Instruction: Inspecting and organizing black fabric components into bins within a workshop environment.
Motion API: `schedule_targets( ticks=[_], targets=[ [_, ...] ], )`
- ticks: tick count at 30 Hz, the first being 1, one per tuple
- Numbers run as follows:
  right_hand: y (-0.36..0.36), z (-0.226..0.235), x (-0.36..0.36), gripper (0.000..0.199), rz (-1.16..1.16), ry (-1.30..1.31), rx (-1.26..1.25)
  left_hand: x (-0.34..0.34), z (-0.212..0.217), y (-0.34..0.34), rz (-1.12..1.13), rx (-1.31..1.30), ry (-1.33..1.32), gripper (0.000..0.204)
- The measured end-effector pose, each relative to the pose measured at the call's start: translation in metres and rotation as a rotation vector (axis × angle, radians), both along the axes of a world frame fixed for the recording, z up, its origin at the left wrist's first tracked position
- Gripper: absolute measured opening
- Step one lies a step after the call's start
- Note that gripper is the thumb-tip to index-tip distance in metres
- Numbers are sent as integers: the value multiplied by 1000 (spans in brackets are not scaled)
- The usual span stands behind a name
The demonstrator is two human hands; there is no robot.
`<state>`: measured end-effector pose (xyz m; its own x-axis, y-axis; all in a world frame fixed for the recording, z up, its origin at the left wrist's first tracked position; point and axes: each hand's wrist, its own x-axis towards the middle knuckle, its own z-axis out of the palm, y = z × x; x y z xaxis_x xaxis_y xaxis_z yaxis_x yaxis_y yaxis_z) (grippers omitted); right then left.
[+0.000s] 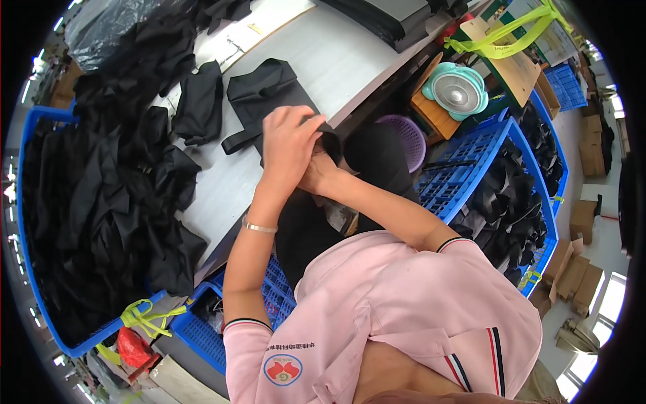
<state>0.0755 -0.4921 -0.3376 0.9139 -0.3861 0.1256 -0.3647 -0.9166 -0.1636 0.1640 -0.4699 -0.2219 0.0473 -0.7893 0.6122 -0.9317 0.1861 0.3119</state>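
A black fabric piece (266,91), pouch-like and with a strap or loop at its side, lies at the near edge of the grey table. My left hand (288,145), a bracelet on its wrist, is over its near end with fingers curled closed on the cloth. Crossing in from the right, my right hand (321,174) is against the same end, just below the left one. Its fingers are hidden behind the left hand and the dark cloth. Beside the piece, on the left, lies a second folded black fabric piece (200,104).
A blue crate (50,337) heaped with black cloth (101,215) stands at the left. To the right are a teal fan (457,93) on a wooden stool (434,113), a purple basket (410,138) and a blue crate (464,165) of black pieces. The table edge (367,104) runs diagonally.
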Motion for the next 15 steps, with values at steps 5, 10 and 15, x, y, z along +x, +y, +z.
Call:
schedule_targets(
  ticks=[5,10,15],
  targets=[
    [-4,-21,-16,34,33,-307,634,-40,-36,-12,-222,189,-135,11],
    [-31,-17,-32,34,151,-46,298,-48,-20,33,-220,124,229,24],
    [-16,22,-51,23,120,-91,436,-39,-19,95,357,-74,1009,35]
  ],
)
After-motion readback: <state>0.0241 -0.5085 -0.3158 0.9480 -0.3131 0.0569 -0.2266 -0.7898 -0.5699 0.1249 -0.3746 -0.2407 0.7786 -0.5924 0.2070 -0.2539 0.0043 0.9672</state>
